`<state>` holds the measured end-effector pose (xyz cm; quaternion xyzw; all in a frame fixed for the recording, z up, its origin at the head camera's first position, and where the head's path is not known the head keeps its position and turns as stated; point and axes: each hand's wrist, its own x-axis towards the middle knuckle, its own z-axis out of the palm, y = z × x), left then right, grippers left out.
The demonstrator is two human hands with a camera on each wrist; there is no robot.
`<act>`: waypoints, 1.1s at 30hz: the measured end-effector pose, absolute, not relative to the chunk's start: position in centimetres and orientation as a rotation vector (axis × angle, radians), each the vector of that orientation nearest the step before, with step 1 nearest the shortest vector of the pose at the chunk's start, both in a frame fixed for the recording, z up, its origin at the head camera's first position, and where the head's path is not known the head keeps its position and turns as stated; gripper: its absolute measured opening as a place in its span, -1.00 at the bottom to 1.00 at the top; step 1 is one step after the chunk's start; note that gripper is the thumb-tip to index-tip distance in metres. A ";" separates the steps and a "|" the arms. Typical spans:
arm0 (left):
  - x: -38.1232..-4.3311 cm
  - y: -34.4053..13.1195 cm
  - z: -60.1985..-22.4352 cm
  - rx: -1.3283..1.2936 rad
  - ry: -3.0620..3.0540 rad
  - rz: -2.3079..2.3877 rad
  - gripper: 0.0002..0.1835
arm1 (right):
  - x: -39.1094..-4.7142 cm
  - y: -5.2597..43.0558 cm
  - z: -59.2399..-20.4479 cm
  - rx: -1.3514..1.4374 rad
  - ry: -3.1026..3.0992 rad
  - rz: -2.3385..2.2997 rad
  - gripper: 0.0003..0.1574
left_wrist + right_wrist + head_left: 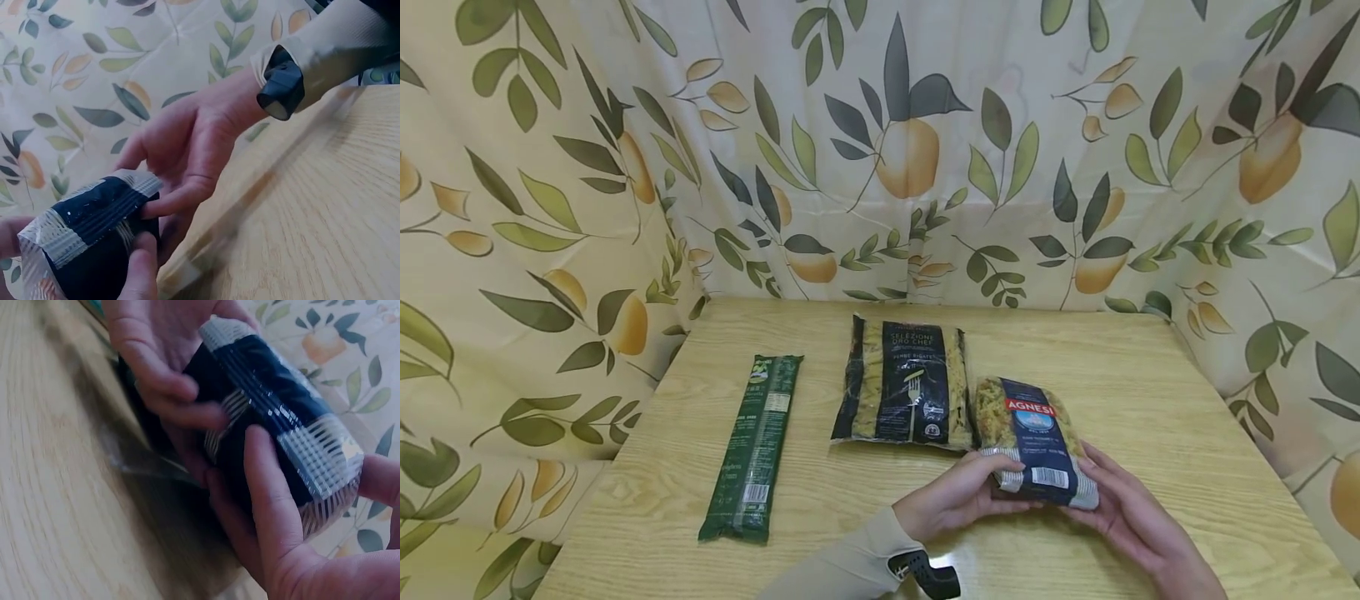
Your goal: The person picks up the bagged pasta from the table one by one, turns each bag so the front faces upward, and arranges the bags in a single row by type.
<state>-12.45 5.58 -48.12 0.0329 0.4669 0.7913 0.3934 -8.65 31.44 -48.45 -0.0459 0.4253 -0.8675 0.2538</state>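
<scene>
A clear bag of pasta with a dark blue panel and a red AGNESI label is held between both hands, its lower end tilted up off the table. My left hand grips its left lower corner, thumb on the front and fingers beneath. On the right side, my right hand grips the lower corner with its fingers reaching under the bag. From the right wrist view, fingers of both hands press against the dark underside of the pasta bag. The bag's far end lies close beside a larger penne bag.
The penne bag, black with a fork picture, lies flat at the middle of the wooden table. Left of it lies a long green spaghetti packet. A curtain patterned with leaves and fruit encloses the back and sides.
</scene>
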 end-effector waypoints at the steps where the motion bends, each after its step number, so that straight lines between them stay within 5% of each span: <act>1: -12.4 5.6 -48.1 0.077 1.168 2.011 -0.55 | -8.6 31.4 -48.5 -0.117 1.159 -2.362 -0.45; 33: -12.5 7.1 -48.2 -0.067 0.982 2.212 -0.53 | -9.4 33.1 -48.5 0.006 1.201 -2.463 -0.43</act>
